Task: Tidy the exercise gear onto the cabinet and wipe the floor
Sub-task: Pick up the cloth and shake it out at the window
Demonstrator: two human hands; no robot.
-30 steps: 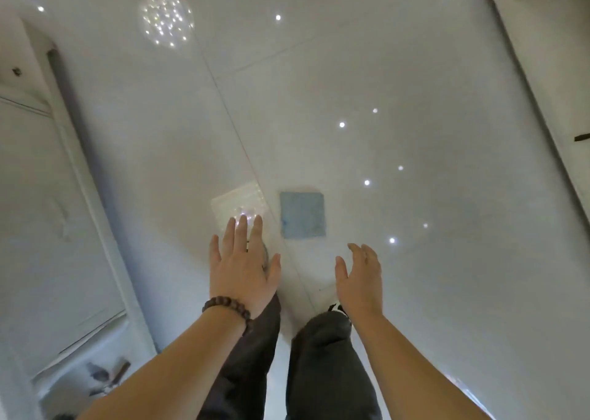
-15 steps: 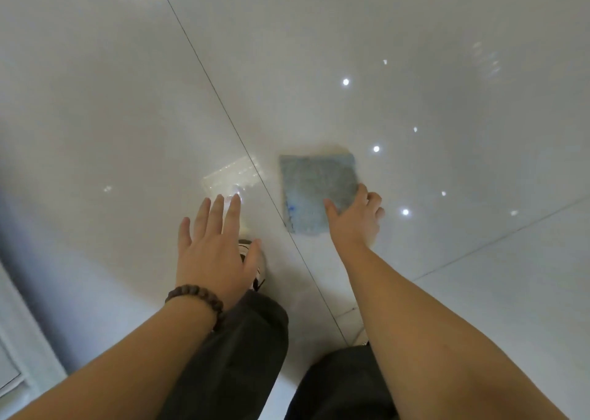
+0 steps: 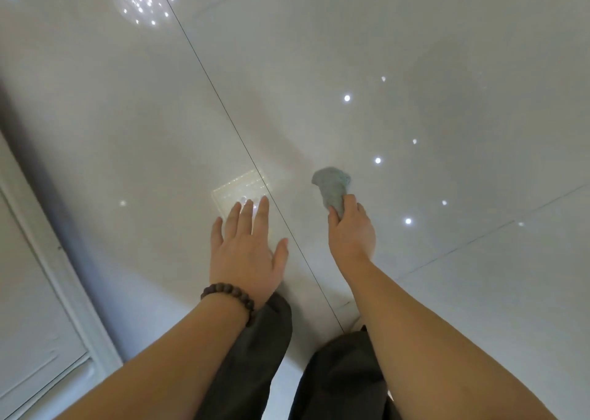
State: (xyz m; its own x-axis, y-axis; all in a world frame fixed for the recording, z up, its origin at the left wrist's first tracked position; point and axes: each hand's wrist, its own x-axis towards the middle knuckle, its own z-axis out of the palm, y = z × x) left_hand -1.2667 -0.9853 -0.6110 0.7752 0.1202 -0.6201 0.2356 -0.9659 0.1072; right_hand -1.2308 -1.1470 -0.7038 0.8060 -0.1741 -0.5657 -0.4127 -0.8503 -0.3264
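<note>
1. Your right hand (image 3: 351, 231) sits just right of the frame's centre, fingers curled round a grey-blue cloth (image 3: 332, 186).
2. The cloth is bunched up; its free end sticks out beyond your fingers toward the top of the frame. You cannot tell whether that end touches the floor (image 3: 415, 52).
3. Your left hand (image 3: 247, 250) is at centre frame, left of the right hand and apart from it. It is spread wide, palm down, fingers straight, holding nothing.
4. A dark bead bracelet (image 3: 228, 295) circles your left wrist.
5. The floor is glossy pale tile with bright spots of reflected light. A thin dark grout line (image 3: 223, 110) runs from the top of the frame down between your two hands.
6. A pale square reflection (image 3: 236, 186) lies on the tile just beyond your left fingertips.
7. Your legs in dark trousers (image 3: 255, 355) fill the lower middle of the frame.
8. A white panelled surface (image 3: 35, 308) occupies the lower left.
</note>
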